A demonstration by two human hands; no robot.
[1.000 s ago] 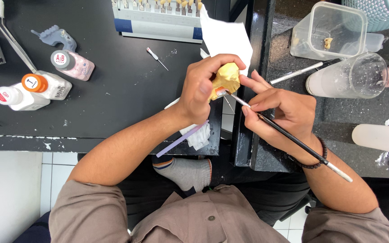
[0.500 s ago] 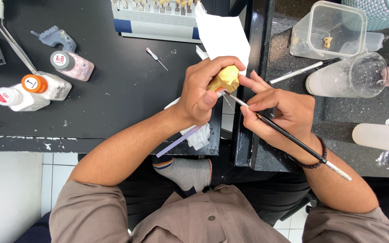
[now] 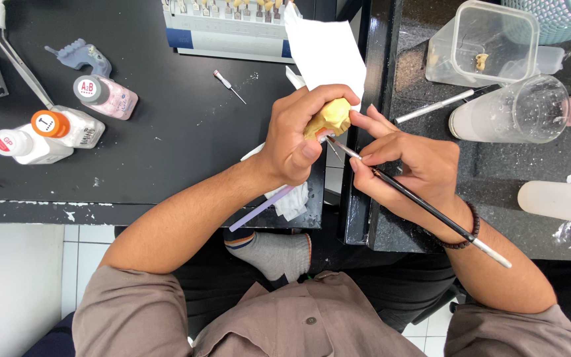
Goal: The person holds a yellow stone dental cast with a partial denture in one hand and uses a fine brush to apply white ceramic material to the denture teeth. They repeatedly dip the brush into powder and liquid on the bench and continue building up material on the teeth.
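- Fingers of the left hand (image 3: 295, 142) wrap the yellow model (image 3: 330, 118); keep that grip steady.
- Right hand (image 3: 408, 165) fingers pinch the thin brush (image 3: 424, 206), tip touching the model just beside the left thumb; light strokes seem best.

Matt yellow plaster model (image 3: 330, 118), glossy black brush handle (image 3: 424, 206), clear plastic cup (image 3: 517, 111)

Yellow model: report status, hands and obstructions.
Left hand grips yellow model. Right hand holds brush, tip at model. Nothing obstructing.
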